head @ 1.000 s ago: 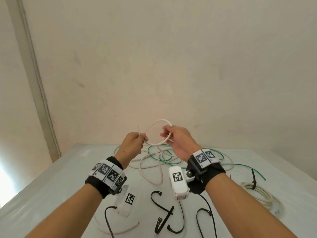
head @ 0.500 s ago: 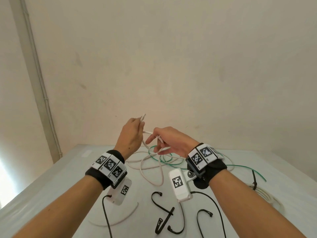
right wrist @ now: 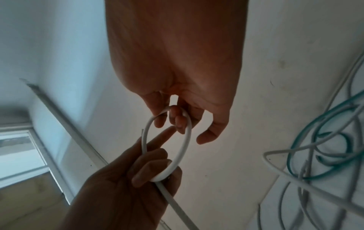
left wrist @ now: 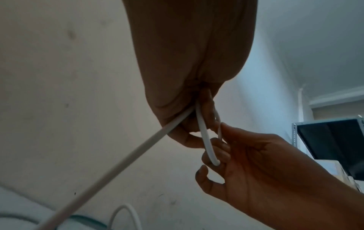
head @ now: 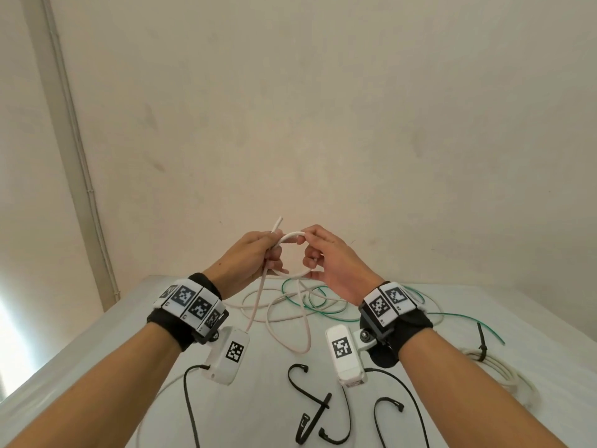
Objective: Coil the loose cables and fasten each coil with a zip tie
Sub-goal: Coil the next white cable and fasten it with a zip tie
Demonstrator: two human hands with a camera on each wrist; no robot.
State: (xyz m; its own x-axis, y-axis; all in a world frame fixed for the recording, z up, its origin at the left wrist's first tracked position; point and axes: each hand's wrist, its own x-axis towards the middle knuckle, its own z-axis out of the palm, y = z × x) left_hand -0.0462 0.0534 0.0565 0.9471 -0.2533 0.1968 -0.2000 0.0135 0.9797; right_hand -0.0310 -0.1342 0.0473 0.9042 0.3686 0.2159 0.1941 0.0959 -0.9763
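Head view: left hand point(head: 250, 258) grips the white cable point(head: 292, 236) at 9 o'clock of its small loop; right hand point(head: 334, 265) pinches the loop at 3 o'clock, raised above the table point(head: 97, 344).

Left wrist view: fingers curled round the cable point(left wrist: 204, 137).

Right wrist view: fingers point(right wrist: 178, 119) hooked through the loop's top.

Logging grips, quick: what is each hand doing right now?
Left hand: grips the white cable where its first loop crosses.
Right hand: pinches the far side of that loop.

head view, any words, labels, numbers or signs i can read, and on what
No readable words or numbers.
Wristbands and: black-and-white square code markers, plus tiny print too small to read.
Wrist cameras and: one code marker each, no text.
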